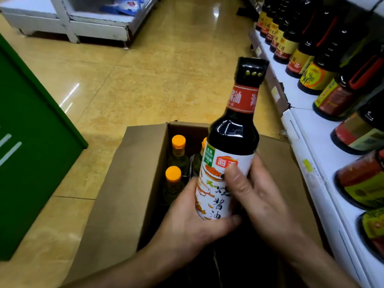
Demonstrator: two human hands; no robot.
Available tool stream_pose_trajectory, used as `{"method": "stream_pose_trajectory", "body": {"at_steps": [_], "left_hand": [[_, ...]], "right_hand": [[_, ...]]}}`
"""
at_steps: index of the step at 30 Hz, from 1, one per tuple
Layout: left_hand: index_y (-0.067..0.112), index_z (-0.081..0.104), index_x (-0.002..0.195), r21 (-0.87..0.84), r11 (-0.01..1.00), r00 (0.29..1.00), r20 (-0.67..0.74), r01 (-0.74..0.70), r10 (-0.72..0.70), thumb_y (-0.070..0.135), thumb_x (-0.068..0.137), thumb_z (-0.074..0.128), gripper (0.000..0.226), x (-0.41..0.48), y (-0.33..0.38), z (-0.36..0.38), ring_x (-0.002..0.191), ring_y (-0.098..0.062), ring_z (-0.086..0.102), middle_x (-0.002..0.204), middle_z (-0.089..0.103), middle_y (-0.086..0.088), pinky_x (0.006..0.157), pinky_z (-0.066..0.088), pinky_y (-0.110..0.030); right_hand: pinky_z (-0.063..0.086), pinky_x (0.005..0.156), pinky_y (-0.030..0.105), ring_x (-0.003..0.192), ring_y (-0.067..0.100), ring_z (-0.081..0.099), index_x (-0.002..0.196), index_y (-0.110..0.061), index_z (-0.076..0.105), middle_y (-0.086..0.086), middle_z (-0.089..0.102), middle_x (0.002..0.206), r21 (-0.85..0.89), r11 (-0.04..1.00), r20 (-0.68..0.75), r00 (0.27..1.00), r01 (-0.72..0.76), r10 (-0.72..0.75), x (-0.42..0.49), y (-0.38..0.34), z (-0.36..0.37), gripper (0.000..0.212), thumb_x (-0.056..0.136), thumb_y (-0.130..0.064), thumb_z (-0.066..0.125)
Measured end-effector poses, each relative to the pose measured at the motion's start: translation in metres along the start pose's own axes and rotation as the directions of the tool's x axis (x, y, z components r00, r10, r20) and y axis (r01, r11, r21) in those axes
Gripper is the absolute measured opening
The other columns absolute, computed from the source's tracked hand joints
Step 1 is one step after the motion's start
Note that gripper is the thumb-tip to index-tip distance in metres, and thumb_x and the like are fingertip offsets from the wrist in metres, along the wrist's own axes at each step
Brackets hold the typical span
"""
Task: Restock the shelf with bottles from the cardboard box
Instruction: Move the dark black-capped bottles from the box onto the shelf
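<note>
Left hand (193, 221): forearm enters from the lower edge and the palm cups the base of the soy sauce bottle (230, 138) from the left, with the thumb (228, 222) curled across the lower edge of the label. Right hand (261, 196): forearm enters from the lower right and the fingers wrap behind the bottle's body, with the thumb (234, 177) pressed flat on the front of the white label. Both hands thus grip the same bottle. The bottle is dark, with a black cap and a red neck band. It is held nearly upright, leaning slightly right, above the open cardboard box (128, 183). Inside the box stand orange-capped bottles (178, 150), at least two of them fully visible, along its left side. To the right, the white shelf (311, 142) carries a row of dark shelved bottles (324, 77) with yellow and red labels. To the left stands a green panel (31, 142). A white display unit (83, 23) stands at the upper left on the tan tiled floor (166, 69).
</note>
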State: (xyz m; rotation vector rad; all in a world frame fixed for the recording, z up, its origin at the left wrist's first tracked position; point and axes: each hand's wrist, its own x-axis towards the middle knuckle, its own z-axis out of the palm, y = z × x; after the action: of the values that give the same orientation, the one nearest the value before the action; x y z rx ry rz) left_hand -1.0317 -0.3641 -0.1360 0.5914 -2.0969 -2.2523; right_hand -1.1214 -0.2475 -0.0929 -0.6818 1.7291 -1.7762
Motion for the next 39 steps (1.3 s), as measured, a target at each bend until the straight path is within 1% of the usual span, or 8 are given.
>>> {"method": "stream_pose_trajectory", "body": {"at_steps": [3,6,11,14,21,25,31,39], "left_hand": [[0.038,0.058,0.127,0.023,1.0,0.997,-0.081,-0.013,0.015,0.031,0.07,0.088,0.065,-0.001,-0.001,0.006,0.105,-0.009,0.074,0.114,0.077,0.011,0.095,0.059,-0.04],[0.043,0.057,0.125,0.04,0.999,0.991,-0.133,-0.004,0.01,0.037,0.068,0.084,0.064,0.0,-0.001,0.008,0.102,0.001,0.073,0.112,0.075,0.021,0.095,0.059,-0.034],[0.043,0.054,0.124,0.011,1.0,0.999,0.02,0.028,-0.029,0.039,0.068,0.092,0.069,0.006,0.006,-0.002,0.103,0.001,0.073,0.113,0.075,0.022,0.084,0.059,-0.019],[0.041,0.054,0.128,-0.018,0.999,0.996,0.084,0.044,-0.042,0.03,0.076,0.088,0.062,0.008,0.006,-0.009,0.108,-0.006,0.073,0.118,0.074,0.015,0.09,0.06,-0.025],[0.045,0.056,0.122,-0.028,1.0,0.997,0.075,0.013,-0.011,0.036,0.066,0.084,0.063,0.013,0.007,-0.011,0.104,0.001,0.072,0.113,0.074,0.024,0.081,0.057,-0.013],[0.043,0.055,0.126,-0.039,0.999,0.997,0.079,0.022,-0.018,0.033,0.069,0.084,0.066,0.011,0.012,-0.01,0.106,-0.003,0.073,0.117,0.074,0.019,0.088,0.059,-0.02],[0.031,0.056,0.125,-0.014,1.0,0.995,0.093,0.024,-0.023,0.026,0.068,0.08,0.063,-0.006,0.063,-0.005,0.096,0.003,0.074,0.106,0.076,0.022,0.075,0.055,-0.009],[0.032,0.055,0.128,0.009,0.999,0.993,0.105,0.045,-0.046,0.028,0.077,0.084,0.059,-0.032,0.182,-0.007,0.105,-0.006,0.074,0.115,0.075,0.012,0.084,0.059,-0.021]], "right_hand": [[0.057,0.094,0.033,0.114,0.007,0.07,0.139,-0.042,0.047,-0.015,0.071,0.125,-0.116,0.993,-0.044,0.999,-0.005,0.0,-0.002,0.003,0.008,0.069,0.079,-0.063,0.072],[0.059,0.087,0.025,0.106,0.002,0.072,0.131,-0.04,0.052,-0.018,0.074,0.116,-0.173,0.985,-0.07,0.998,-0.008,-0.004,0.0,-0.002,0.008,0.059,0.079,-0.05,0.077],[0.057,0.07,0.012,0.092,0.001,0.075,0.122,-0.029,0.062,-0.013,0.078,0.103,-0.146,0.989,-0.147,0.989,-0.011,-0.011,0.003,-0.006,0.0,0.051,0.075,-0.035,0.081],[0.058,0.071,0.014,0.093,0.005,0.076,0.123,-0.024,0.063,-0.01,0.079,0.104,-0.102,0.994,-0.172,0.985,-0.032,0.014,0.006,-0.004,-0.004,0.054,0.072,-0.035,0.077],[0.059,0.072,0.016,0.092,0.007,0.077,0.119,-0.022,0.065,-0.007,0.08,0.102,-0.064,0.997,-0.152,0.988,-0.05,0.039,0.011,-0.003,-0.007,0.05,0.072,-0.031,0.077],[0.059,0.072,0.015,0.094,0.007,0.077,0.122,-0.021,0.064,-0.007,0.08,0.104,-0.055,0.996,-0.14,0.988,-0.072,0.064,0.014,-0.01,-0.008,0.051,0.074,-0.03,0.077],[0.058,0.077,0.016,0.1,0.006,0.075,0.127,-0.017,0.062,-0.008,0.079,0.109,-0.063,0.991,-0.165,0.981,-0.115,0.103,0.01,-0.064,-0.005,0.053,0.077,-0.024,0.077],[0.058,0.078,0.017,0.101,0.005,0.075,0.128,-0.014,0.061,-0.008,0.078,0.108,-0.086,0.988,-0.196,0.974,-0.131,0.112,0.013,-0.197,0.004,0.054,0.078,-0.025,0.077]]}}
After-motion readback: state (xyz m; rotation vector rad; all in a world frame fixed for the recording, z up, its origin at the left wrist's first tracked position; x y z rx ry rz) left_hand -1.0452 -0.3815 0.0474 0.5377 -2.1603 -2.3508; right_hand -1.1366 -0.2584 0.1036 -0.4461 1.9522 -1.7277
